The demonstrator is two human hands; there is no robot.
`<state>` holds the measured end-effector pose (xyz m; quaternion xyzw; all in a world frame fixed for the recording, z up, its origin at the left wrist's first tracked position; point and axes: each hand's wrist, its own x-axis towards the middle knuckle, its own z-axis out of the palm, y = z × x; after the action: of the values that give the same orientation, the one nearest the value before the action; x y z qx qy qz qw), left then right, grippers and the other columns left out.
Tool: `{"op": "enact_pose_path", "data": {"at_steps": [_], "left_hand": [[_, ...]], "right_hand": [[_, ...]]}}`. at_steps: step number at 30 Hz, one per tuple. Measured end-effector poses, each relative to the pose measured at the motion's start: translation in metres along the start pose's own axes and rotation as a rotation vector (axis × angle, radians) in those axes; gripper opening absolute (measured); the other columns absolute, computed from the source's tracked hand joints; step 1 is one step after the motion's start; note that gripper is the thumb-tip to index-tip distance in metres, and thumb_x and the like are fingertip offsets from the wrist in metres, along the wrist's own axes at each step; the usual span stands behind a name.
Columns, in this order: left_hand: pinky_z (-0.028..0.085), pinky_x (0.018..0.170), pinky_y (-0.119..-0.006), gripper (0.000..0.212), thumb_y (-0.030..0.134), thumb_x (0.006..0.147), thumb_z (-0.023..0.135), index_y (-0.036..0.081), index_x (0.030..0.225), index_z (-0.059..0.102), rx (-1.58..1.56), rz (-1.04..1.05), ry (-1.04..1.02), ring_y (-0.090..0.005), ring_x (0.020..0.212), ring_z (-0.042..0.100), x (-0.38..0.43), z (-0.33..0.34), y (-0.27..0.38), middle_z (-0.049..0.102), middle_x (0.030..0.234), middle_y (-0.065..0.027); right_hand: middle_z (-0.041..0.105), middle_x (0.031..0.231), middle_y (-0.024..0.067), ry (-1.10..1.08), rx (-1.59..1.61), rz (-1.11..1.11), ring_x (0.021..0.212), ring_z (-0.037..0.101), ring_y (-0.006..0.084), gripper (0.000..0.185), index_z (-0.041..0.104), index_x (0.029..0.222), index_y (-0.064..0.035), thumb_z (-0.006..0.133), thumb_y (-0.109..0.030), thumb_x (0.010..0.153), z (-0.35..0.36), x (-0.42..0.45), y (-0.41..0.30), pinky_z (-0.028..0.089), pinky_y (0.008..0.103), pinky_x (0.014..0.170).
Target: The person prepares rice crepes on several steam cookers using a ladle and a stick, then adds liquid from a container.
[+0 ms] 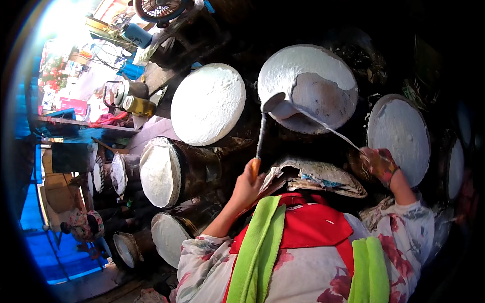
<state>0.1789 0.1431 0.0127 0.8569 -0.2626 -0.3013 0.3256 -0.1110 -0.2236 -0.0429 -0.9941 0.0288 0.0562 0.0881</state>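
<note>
My left hand point(248, 185) grips the orange handle of a metal ladle point(273, 102), its bowl held at the near left edge of a large round pan point(322, 57). White paste coats the pan's far and left parts, while a greyish patch shows bare at its middle right. My right hand point(379, 166), in a patterned glove or wrap, is closed on the end of a long thin stick or utensil point(326, 127) that reaches over the pan; its far end lies beside the ladle, where a pale, thin flap meets it.
Round white-topped drums or pots stand at the left point(208, 104), at the near left point(161, 172) and at the right point(398, 140). A folded, worn sack point(322, 174) lies before me. Behind are a kettle point(130, 92), a yellow jar point(140, 106) and a fan point(161, 7). Another person point(85, 226) is at the far left.
</note>
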Motion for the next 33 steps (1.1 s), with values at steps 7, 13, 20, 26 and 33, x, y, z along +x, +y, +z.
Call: {"op": "enact_pose_path", "data": {"at_steps": [7,13,20,26,33], "left_hand": [[0.048,0.076,-0.033,0.055,0.016,0.088,0.061,0.008,0.136,0.036,-0.044,0.195,-0.125,-0.0323,0.095,0.065,-0.019,-0.006,-0.003,0.063,0.096,-0.0229],[0.046,0.063,-0.026,0.051,0.014,0.091,0.059,0.009,0.137,0.036,-0.465,0.280,0.108,-0.0145,0.068,0.058,-0.010,-0.015,-0.045,0.058,0.082,-0.0064],[0.033,0.039,-0.019,0.047,0.015,0.093,0.057,0.012,0.135,0.036,-0.747,0.066,0.051,-0.0037,0.043,0.039,-0.038,-0.054,-0.059,0.045,0.066,0.0040],[0.033,0.037,-0.019,0.043,0.015,0.093,0.057,0.010,0.131,0.038,-0.838,0.059,-0.030,-0.0040,0.043,0.038,-0.041,-0.046,-0.052,0.044,0.068,0.0029],[0.033,0.036,-0.019,0.041,0.014,0.093,0.057,0.009,0.129,0.039,-0.824,0.030,-0.089,-0.0050,0.046,0.040,-0.029,-0.037,-0.041,0.045,0.069,0.0016]], "right_hand": [[0.061,0.104,0.0042,0.432,0.657,0.372,0.090,0.058,0.0147,0.038,0.056,0.120,-0.0007,0.056,-0.026,0.092,0.057,-0.024,-0.117,0.050,0.0255,0.077],[0.062,0.084,0.0196,0.667,0.649,0.328,0.074,0.060,0.0381,0.019,0.063,0.092,-0.0046,0.051,-0.020,0.093,0.079,0.164,-0.204,0.049,0.0387,0.062],[0.063,0.072,0.0100,0.915,0.784,0.404,0.066,0.064,0.0287,0.033,0.063,0.088,-0.0038,0.046,-0.032,0.094,0.119,0.118,-0.207,0.049,0.0372,0.059],[0.065,0.077,0.0150,0.324,0.522,0.731,0.074,0.065,0.0337,0.029,0.064,0.081,-0.0075,0.046,-0.027,0.094,0.062,0.126,-0.250,0.050,0.0446,0.064],[0.067,0.086,0.0128,0.550,0.800,0.770,0.078,0.066,0.0291,0.016,0.066,0.079,-0.0095,0.054,-0.019,0.086,0.118,0.071,-0.166,0.052,0.0387,0.069]]}}
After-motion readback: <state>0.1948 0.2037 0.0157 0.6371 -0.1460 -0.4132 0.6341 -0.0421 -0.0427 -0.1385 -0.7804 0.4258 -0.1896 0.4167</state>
